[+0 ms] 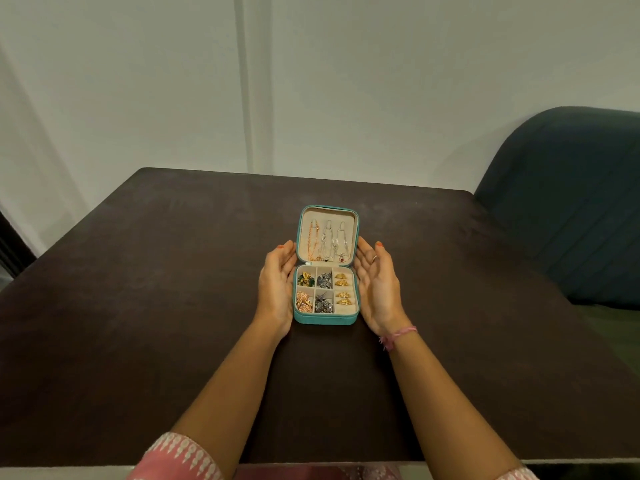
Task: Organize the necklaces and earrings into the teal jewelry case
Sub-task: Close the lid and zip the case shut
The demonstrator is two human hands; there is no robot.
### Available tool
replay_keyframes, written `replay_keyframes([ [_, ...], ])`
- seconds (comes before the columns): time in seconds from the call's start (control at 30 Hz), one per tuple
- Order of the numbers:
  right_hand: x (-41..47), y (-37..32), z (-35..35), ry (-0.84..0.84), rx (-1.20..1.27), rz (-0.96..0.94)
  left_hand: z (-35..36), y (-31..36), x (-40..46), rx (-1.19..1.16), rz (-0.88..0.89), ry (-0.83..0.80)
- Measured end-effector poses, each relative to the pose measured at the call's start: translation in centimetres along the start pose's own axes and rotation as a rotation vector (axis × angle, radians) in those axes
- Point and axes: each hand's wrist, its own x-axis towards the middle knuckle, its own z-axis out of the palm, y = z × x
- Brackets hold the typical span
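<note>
Case: teal jewelry case (325, 319) is lying open flat near the middle of the dark table (138, 306), lid (327, 211) folded away from the person so both halves are showing.
Necklaces: three chains (327, 242) are hanging side by side inside the lid – each apparently on its own hook, likely so they are not tangling.
Earrings: earrings (323, 289) are sitting sorted by kind in the compartments of the lower tray – gold ones on the right, silver in the middle, green and pink on the left.
Left hand: left hand (277, 282) is flanking the case's left edge, grip spread and holding nothing.
Right hand: right hand (377, 282) is mirroring it just beside the right edge, palm turned inward, grip spread, empty.
Judgement: sorting is looking finished; both hands are seemingly framing the case to steady or close it.
</note>
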Motion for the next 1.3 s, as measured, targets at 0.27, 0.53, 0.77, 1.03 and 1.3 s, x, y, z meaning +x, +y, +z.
replay_keyframes([
  [0.27,0.6,0.5,-0.4,0.040,-0.222,-0.045,-0.3,0.0,0.9,0.172,0.060,-0.004],
  [0.53,-0.2,-1.3,-0.6,0.166,-0.302,-0.108,-1.3,1.4,1.5,0.358,0.157,-0.032],
  [0.77,-0.6,-1.9,-0.8,0.210,-0.245,-0.087,-1.7,1.9,1.8,0.272,0.099,0.004],
  [1.03,-1.0,-2.1,-1.5,0.173,-0.262,-0.074,-2.3,2.0,1.5,0.258,0.080,-0.033],
  [1.3,-1.8,-2.2,-1.7,0.124,-0.176,-0.001,-2.4,1.9,1.5,0.276,0.064,-0.025],
])
